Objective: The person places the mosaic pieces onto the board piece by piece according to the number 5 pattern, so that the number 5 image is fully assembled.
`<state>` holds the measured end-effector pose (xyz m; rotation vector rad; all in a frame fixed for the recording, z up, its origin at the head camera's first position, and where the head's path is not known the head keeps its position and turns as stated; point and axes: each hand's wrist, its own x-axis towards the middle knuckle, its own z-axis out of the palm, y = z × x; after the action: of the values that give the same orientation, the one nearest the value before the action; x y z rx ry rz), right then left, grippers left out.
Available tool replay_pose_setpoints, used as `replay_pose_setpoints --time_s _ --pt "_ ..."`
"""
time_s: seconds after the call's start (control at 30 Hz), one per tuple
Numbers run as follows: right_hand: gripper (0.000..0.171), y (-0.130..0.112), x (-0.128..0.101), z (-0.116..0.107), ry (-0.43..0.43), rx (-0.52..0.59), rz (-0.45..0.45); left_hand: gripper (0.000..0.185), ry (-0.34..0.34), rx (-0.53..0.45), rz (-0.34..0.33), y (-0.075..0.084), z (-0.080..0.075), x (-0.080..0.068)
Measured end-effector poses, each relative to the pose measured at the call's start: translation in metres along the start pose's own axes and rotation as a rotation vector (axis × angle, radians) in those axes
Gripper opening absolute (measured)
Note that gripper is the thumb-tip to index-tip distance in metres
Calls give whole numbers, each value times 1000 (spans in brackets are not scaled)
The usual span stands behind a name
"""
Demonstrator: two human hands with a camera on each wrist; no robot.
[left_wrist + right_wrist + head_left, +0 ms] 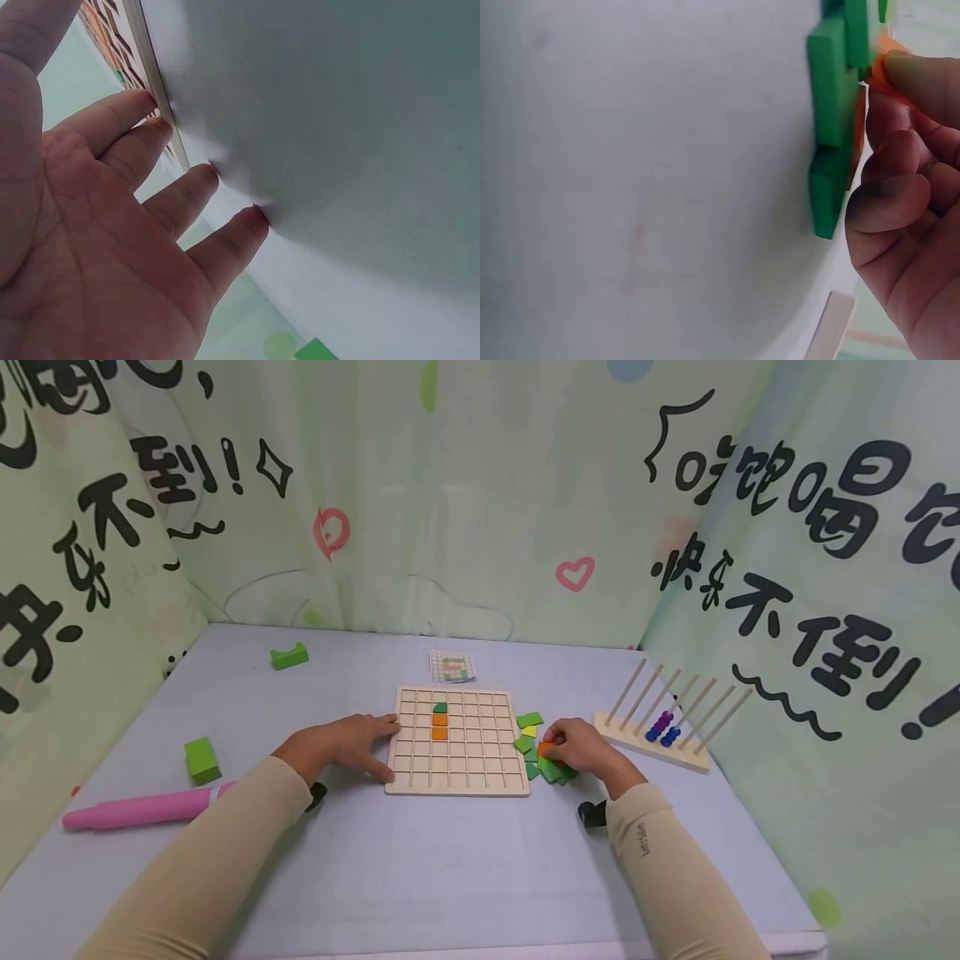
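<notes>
A square wooden grid board (465, 760) lies mid-table, with a green tile (440, 707) and two orange tiles (440, 727) in one column of its cells. My left hand (341, 747) rests at the board's left edge, its fingers spread and touching the rim; the left wrist view shows the open palm (97, 247). To the right of the board, my right hand (588, 750) pinches an orange tile (889, 64) between thumb and forefinger, over a loose pile of green tiles (555, 772). A yellow tile (529, 731) lies in the pile too.
Behind the board lies a small pattern card (452, 667). A wooden peg rack (652, 743) with purple and blue beads stands at right. On the left are a green block (202, 761), a green arched block (289, 656) and a pink tube-shaped object (142, 811). Printed curtains surround the table.
</notes>
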<state>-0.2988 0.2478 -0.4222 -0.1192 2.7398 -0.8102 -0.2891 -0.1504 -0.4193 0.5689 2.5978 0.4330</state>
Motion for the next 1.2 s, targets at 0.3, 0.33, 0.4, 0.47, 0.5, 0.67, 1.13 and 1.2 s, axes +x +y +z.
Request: replay_pose_setpoints --time_s 0.3,0.33,0.4,0.47,0.5,0.67,1.13,1.2 --pt "20 -9 2 -6 -1 103 27 99 3 -6 -9 0 0 -1" --pt "20 -12 3 -6 -3 110 23 99 3 -7 -9 -1 -1 -1" --pt "20 -18 3 -6 -7 125 13 99 2 -12 -11 -1 -1 -2" --pt "19 -23 5 -5 -8 128 -2 99 1 -20 -12 -1 -1 -2" --pt "18 -26 6 -4 -11 131 -16 99 1 -23 -12 -1 -1 -2" --pt "13 -42 12 6 -29 148 -71 99 0 -25 -17 1 0 -4" --pt "7 -91 29 30 -59 111 -144 98 -2 -26 -23 3 -2 -4" --pt "7 -96 33 35 -57 89 -152 98 -4 -32 -31 3 -1 -4"
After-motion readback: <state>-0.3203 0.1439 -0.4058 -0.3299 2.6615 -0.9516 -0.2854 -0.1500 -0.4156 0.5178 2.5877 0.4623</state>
